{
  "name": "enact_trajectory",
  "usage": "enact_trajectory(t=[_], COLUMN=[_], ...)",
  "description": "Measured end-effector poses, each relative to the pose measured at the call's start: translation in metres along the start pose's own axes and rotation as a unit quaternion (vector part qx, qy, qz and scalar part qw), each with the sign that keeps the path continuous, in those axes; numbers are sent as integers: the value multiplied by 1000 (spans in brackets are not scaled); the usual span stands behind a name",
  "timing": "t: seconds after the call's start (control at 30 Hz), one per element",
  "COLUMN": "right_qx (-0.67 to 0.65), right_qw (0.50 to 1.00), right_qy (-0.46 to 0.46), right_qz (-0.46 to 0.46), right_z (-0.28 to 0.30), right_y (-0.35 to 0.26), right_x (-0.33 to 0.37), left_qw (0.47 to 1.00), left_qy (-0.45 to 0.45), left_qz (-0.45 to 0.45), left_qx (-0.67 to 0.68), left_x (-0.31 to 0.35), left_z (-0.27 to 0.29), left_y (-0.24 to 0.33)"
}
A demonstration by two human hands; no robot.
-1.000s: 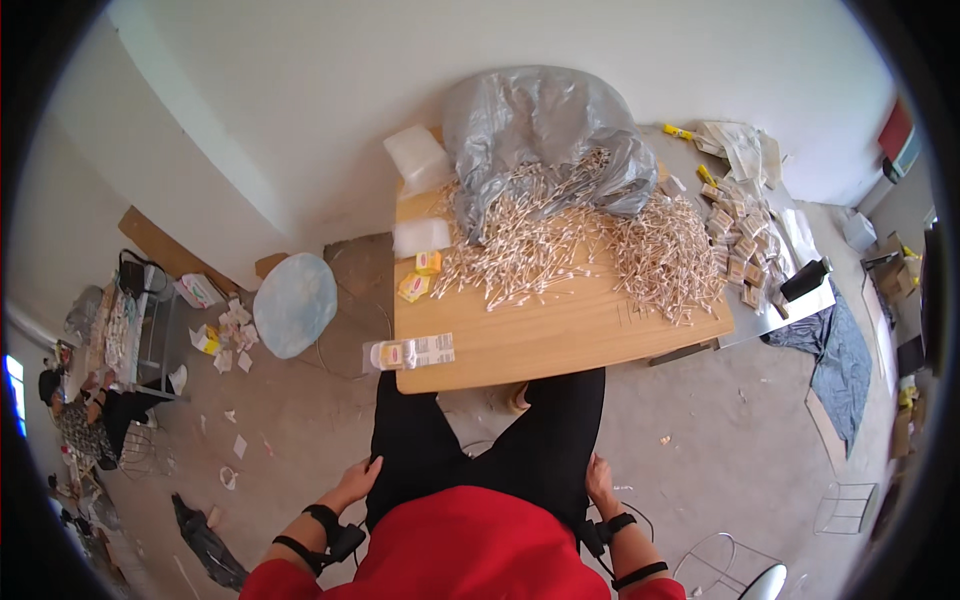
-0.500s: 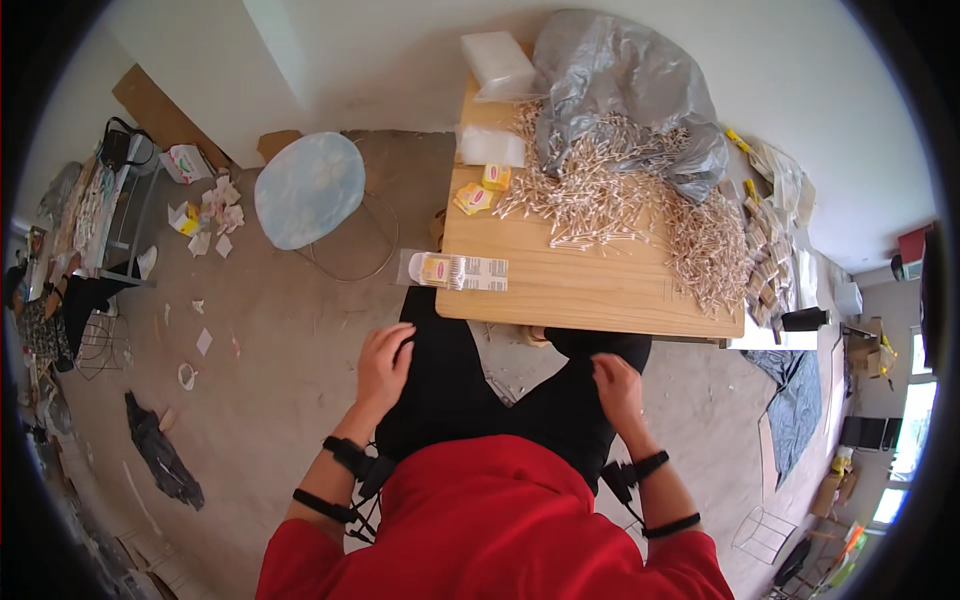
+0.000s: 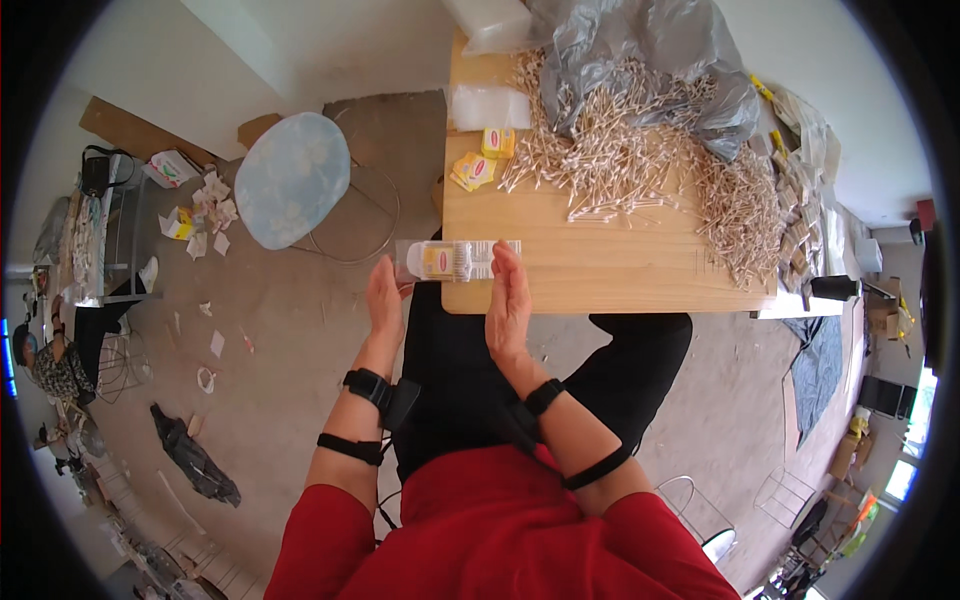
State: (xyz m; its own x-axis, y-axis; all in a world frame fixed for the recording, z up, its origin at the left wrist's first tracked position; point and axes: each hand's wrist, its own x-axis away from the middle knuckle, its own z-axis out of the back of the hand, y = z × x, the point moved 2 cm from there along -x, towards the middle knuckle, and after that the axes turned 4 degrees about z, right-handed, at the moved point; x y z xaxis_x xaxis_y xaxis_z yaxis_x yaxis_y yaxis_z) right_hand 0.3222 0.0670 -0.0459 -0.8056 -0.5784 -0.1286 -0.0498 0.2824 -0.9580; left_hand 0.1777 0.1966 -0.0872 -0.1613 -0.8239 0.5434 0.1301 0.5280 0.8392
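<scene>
At the table's near left corner lies a clear plastic pack of cotton swabs (image 3: 440, 262) with a yellow label card, its left end jutting past the edge. My left hand (image 3: 384, 300) is beside the pack's left end, held on edge with fingers stretched out. My right hand (image 3: 508, 305) stands upright at the pack's right end, fingers straight, covering part of it; whether it touches cannot be told. Neither hand holds anything. Loose cotton swabs (image 3: 610, 150) spread over the far and right parts of the wooden table (image 3: 600, 270). Yellow cards (image 3: 472, 171) lie beyond the pack.
A large grey plastic bag (image 3: 650, 45) slumps over the swab pile. Clear plastic sleeves (image 3: 490, 107) are stacked at the table's left side. To the left stands a light blue round seat (image 3: 293, 180). Paper scraps (image 3: 213, 205) and a dark cloth (image 3: 195, 455) litter the floor.
Both hands have moved forward from above my legs to either side of the swab pack, the right one also leftward. The view has shifted, and the pack stays at the table corner.
</scene>
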Motion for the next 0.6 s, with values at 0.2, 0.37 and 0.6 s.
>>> enact_trajectory(t=[0.2, 0.37, 0.6], right_qx=[10, 35, 82], right_qw=[999, 998, 996], right_qy=[48, 43, 39], right_qz=[-2, -2, -11], right_z=[-15, -24, -34], right_y=[31, 30, 24], right_x=[-5, -1, -1], left_qw=[994, 990, 985], left_qy=[-56, -52, -40], left_qz=[-91, -122, -138], left_qx=[-21, -56, -100], left_x=[-1, 2, 10], left_z=[-29, -31, -38], left_y=[1, 0, 8])
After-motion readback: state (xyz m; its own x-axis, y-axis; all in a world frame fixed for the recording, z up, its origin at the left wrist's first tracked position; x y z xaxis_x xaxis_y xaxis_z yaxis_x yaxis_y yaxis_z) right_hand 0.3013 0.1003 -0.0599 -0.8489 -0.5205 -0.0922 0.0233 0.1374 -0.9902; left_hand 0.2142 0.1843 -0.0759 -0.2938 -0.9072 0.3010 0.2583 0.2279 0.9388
